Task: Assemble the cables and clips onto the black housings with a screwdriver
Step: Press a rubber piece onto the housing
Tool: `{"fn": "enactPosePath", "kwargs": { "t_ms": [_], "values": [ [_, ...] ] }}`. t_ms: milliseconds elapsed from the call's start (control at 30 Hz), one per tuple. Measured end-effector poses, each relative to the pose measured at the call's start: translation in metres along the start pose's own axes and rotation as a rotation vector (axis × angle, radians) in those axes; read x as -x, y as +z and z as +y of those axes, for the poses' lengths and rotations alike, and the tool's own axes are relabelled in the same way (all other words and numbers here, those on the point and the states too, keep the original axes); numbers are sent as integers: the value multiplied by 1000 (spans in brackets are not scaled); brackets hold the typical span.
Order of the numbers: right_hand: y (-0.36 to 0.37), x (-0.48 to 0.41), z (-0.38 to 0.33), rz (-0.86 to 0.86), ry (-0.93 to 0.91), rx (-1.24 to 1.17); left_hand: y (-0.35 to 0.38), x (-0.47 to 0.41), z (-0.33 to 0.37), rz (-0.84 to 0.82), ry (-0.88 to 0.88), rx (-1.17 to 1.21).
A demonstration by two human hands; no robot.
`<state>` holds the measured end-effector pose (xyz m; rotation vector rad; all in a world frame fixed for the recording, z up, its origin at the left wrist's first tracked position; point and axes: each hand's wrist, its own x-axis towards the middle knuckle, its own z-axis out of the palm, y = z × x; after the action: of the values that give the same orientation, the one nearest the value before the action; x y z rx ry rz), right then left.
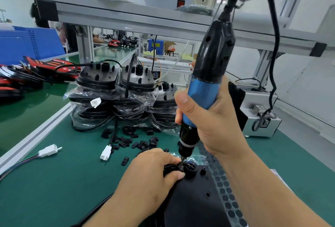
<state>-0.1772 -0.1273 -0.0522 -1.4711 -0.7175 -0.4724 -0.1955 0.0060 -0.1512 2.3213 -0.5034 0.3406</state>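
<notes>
My right hand (213, 118) grips the blue-and-black electric screwdriver (204, 89), bit down on the matte black plastic housing (195, 201); my left hand (154, 174) pinches a black cable clip there.

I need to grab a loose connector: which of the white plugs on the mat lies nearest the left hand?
The white plug near the mat's middle, beside the scattered black clips, is nearest the left hand. Another white plug lies farther left.

The right hand (213, 118) is gripping a blue electric screwdriver (206, 85), its bit pressing beside the cable grommet (190, 169) on a black housing (195, 203) while the left hand (154, 176) is pinching a clip there.
</notes>
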Motion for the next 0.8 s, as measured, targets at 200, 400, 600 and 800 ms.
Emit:
{"fn": "enactPosePath", "kwargs": {
  "t_ms": [200,400,600,800],
  "values": [
    [-2,-3,1,26,53,-36,1,0,-1,-7,-16,2],
    [-4,-3,2,26,61,-80,1,-1,-2,-11,-22,-1],
    [-3,-5,2,-34,56,-64,3,-1,-3,2,-27,-10],
    [-6,-3,3,-22,60,-95,3,-1,-3,-4,-24,-17]
  ]
}}
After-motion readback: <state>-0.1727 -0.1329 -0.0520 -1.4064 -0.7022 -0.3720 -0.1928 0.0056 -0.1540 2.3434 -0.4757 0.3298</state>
